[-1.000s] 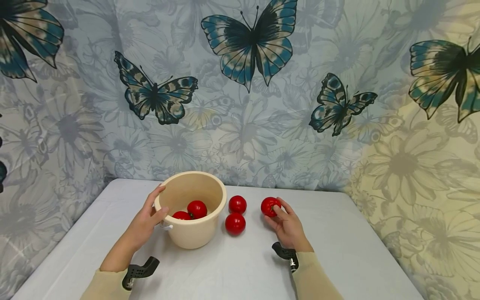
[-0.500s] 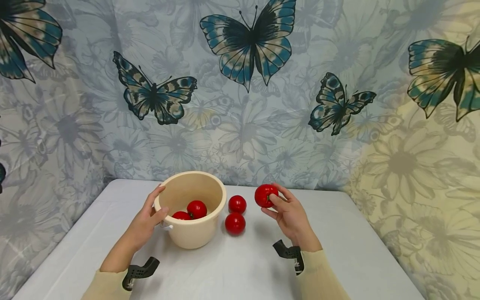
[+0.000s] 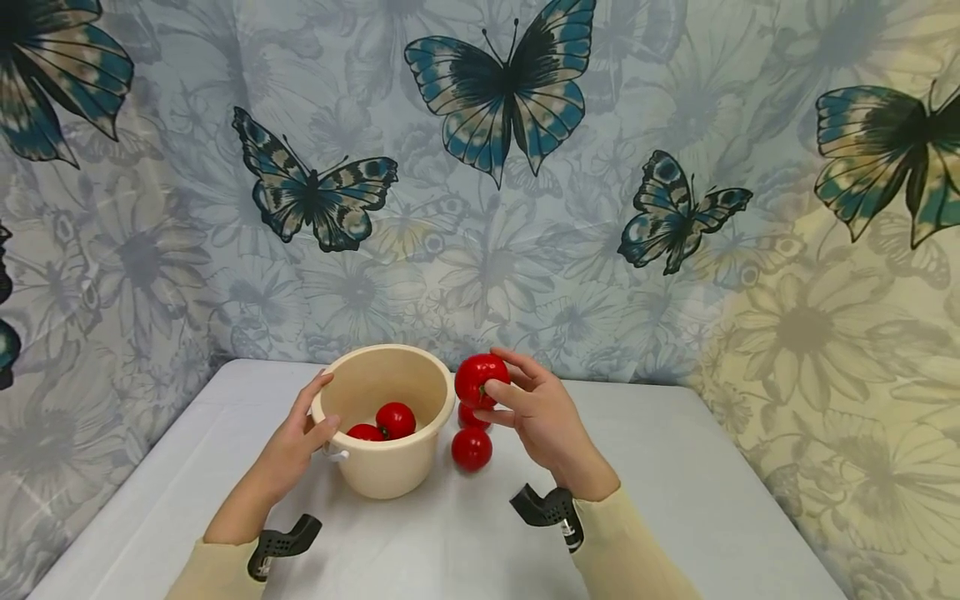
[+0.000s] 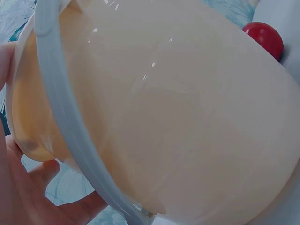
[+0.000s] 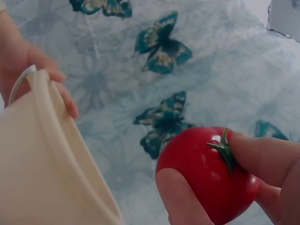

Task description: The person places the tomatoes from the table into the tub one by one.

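Observation:
A cream bucket (image 3: 386, 471) stands tilted on the table, its mouth leaning toward me. My left hand (image 3: 291, 450) grips its left rim, thumb at the near edge and fingers round the outside. Inside the bucket lie two red tomatoes, one (image 3: 395, 420) whole in view and one (image 3: 365, 432) partly hidden by the rim. My right hand (image 3: 543, 421) pinches a red tomato (image 5: 206, 173) with a green stem, held up just right of the bucket's rim. Below it on the table sit two more tomatoes, the nearer (image 3: 472, 450) in plain sight, the farther (image 3: 472, 418) partly covered.
A white cloth covers the table (image 3: 645, 492). Behind it hangs a butterfly-patterned fabric backdrop (image 3: 495, 275). The bucket's pale handle (image 4: 70, 103) hangs along its outer side in the left wrist view.
My right hand has lifted the tomato off the table and carried it left, over the two loose tomatoes to near the bucket's rim. The left hand and bucket have stayed in place.

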`<state>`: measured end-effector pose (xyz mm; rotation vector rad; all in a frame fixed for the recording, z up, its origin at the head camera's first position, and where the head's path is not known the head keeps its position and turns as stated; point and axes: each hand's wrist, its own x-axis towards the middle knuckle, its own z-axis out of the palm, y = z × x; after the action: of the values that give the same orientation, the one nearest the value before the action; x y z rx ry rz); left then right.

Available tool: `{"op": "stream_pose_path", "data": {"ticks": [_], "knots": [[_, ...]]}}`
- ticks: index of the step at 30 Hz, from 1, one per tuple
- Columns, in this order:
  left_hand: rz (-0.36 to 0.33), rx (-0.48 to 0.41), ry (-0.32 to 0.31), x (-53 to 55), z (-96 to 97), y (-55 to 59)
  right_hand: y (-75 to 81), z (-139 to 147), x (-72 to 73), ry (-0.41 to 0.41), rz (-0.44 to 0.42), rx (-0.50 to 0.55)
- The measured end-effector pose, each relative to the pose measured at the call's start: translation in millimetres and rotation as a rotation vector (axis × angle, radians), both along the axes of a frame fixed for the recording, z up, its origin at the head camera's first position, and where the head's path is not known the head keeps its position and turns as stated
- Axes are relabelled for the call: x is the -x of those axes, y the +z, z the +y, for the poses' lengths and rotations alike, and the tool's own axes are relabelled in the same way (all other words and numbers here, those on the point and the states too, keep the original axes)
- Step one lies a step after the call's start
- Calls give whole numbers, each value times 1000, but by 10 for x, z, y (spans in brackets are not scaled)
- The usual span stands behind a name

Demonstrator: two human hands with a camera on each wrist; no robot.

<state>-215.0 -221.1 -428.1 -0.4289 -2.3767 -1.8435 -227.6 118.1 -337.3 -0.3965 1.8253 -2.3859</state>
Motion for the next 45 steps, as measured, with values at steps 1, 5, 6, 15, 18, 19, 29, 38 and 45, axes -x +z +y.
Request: {"op": "stream_pose_path", "data": {"ticks": [1, 5, 6, 15, 18, 19, 29, 38, 45], "knots": [[-1, -1, 0, 0, 1, -2, 35, -45, 13, 6, 5, -9], [-4, -5, 3, 0, -1, -11, 160, -238, 78, 25, 14, -54], [-5, -6, 3, -1, -1, -13, 186, -287, 98, 29, 13, -66], [3, -16, -5, -5, -5, -16, 298, -693, 272, 55, 10, -189], [1, -9, -6, -2, -7, -13, 298, -807, 311, 67, 22, -204], [1, -8, -6, -1, -7, -13, 293, -843, 322, 69, 25, -207], [-1, 7, 1, 2, 13, -1, 125, -1130, 379, 24, 30, -283], [7, 1, -9, 10, 9, -6, -5, -1155, 418, 85, 49, -396], [3, 0, -1, -7, 15, 19, -23, -1091, 445, 136, 42, -377]]}}
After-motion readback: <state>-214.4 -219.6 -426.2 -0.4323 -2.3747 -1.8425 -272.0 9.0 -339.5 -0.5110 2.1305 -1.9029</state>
